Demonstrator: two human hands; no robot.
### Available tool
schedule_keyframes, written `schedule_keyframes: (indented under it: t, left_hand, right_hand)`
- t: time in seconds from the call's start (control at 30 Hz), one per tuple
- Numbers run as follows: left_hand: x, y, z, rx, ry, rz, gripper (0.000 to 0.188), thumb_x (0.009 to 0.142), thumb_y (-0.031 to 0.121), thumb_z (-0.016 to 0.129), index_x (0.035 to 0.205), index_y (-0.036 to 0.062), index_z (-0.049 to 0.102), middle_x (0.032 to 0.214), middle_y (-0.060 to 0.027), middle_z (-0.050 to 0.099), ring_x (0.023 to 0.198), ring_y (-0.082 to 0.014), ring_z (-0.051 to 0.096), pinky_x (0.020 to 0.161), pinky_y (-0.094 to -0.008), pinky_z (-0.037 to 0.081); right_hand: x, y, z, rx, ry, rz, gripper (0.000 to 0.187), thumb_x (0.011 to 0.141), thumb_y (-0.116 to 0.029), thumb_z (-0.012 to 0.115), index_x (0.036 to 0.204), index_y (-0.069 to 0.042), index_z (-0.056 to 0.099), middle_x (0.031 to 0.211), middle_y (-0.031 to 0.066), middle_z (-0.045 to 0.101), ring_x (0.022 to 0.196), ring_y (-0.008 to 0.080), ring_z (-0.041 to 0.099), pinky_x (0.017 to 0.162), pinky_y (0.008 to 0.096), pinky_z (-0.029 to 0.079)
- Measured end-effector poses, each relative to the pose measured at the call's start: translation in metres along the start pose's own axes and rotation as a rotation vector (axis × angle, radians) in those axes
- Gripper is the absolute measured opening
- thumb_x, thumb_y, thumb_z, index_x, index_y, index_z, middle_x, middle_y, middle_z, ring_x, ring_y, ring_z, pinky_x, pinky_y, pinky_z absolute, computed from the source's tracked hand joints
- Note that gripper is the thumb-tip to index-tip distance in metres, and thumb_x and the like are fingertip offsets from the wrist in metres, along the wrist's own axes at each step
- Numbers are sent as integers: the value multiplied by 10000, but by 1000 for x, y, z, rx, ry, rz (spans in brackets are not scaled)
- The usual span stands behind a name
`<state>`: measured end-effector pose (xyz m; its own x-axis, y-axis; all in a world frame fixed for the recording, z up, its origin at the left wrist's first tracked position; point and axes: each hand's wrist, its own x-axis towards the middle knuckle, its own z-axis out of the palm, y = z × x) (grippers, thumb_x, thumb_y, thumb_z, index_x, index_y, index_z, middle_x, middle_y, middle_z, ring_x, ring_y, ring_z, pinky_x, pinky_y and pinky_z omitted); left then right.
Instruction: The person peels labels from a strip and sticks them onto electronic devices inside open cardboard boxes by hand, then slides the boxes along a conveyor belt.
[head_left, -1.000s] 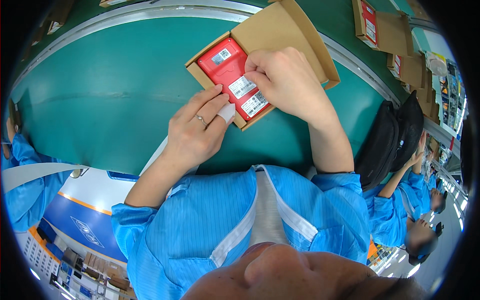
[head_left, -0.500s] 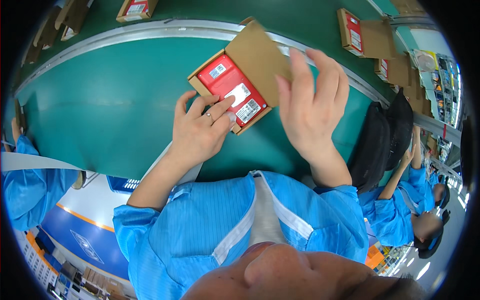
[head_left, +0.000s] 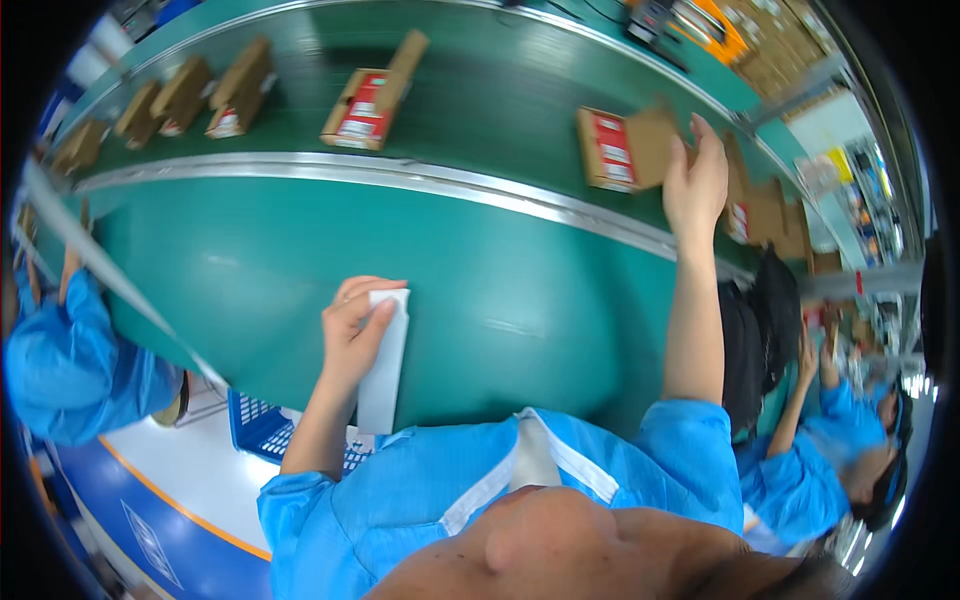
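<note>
White strip (head_left: 384, 372) pinched in left hand (head_left: 355, 325), long axis running toward the torso. Right hand (head_left: 697, 178), fingers apart, near cardboard box (head_left: 646, 150).

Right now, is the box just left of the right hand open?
The box is open: its lid is swung rightward, exposing the red item.

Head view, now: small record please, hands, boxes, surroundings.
holding: left hand grips a long white strip
empty: right hand, fingers extended near an open brown box; contact unclear
box contents: red device with white labels
box location: beyond the metal rail
near side: green table
around: blue basket lower left, black bag right
</note>
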<state>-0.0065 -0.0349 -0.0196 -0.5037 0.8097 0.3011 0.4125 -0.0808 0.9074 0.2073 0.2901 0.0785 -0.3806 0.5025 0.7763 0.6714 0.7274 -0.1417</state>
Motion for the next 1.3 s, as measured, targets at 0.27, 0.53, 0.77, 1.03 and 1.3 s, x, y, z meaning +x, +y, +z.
schedule_keyframes:
  t: [0.27,0.53,0.77,1.03,1.3]
  left_hand:
    - [-3,-37,4,-364,4,-149,137,874,113,603,864,-4,672,810,-57,634,725,-119,580,639,-266,461]
    - [-4,-31,13,-436,42,-145,203,872,154,628,798,-35,629,751,-35,577,720,-100,512,634,-281,417]
    - [-12,-37,7,-387,55,-234,157,873,129,619,893,-20,665,865,-59,629,828,-122,572,729,-269,447]
    - [-13,13,8,81,-13,-16,108,800,146,668,788,41,689,1091,-94,632,984,-233,573,860,-358,445]
    - [-43,54,6,24,100,355,308,715,207,752,537,28,577,1007,-59,665,1053,-264,551,851,-398,439]
  right_hand:
    - [-46,-228,117,342,-111,-860,134,726,-61,533,844,-19,581,842,117,566,819,242,578,686,347,490]
    - [-17,-207,180,259,-525,-722,148,769,8,519,915,-14,535,881,180,574,839,346,571,695,437,467]
    - [-81,-146,-11,316,-571,-933,150,703,-45,555,852,-41,537,818,123,522,778,282,531,660,396,454]
    - [-125,-168,-63,615,-543,-618,261,722,-62,674,961,4,593,873,100,567,798,273,571,642,360,475]
    - [-125,-192,-56,1201,-880,-230,108,798,-51,663,877,17,636,729,113,605,582,202,583,529,300,453]
